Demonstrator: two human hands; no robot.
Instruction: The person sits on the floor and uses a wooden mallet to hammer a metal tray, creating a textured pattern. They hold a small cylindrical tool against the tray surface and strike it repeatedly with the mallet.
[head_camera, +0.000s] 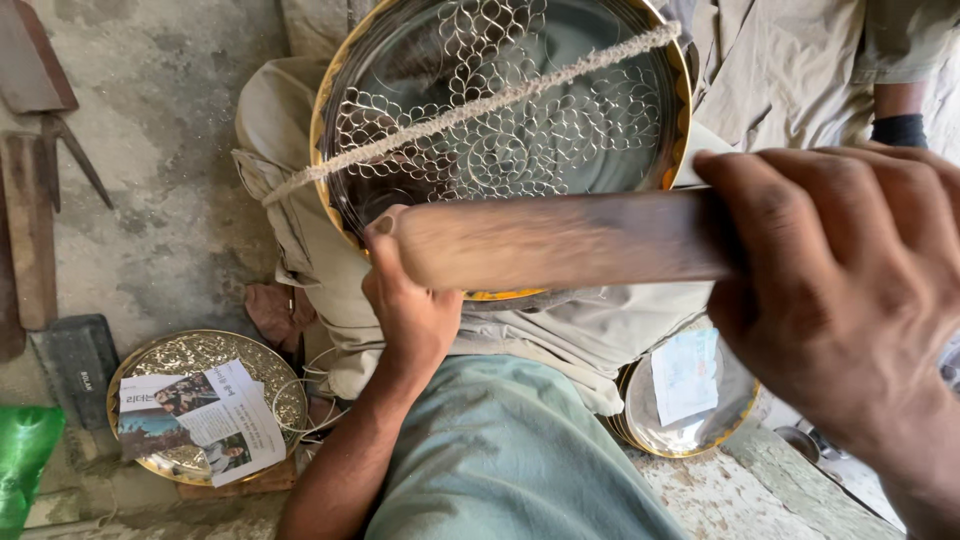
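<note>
A round brass tray (676, 75) with a silvery inside rests on my lap, its surface covered in looped wire filigree (500, 140). A twisted wire strand (480, 105) lies diagonally across it. My left hand (410, 305) grips the tray's near rim from below. My right hand (850, 290), close to the camera, is shut on a long wooden stick (560, 240) held level across the tray's near edge.
On the concrete floor at lower left lies a patterned brass plate (180, 355) with a paper clipping (205, 420) on it. Another stack of plates (735, 400) with paper sits at lower right. Metal tools (40, 200) lie at far left, with a green bag (25, 455) below them.
</note>
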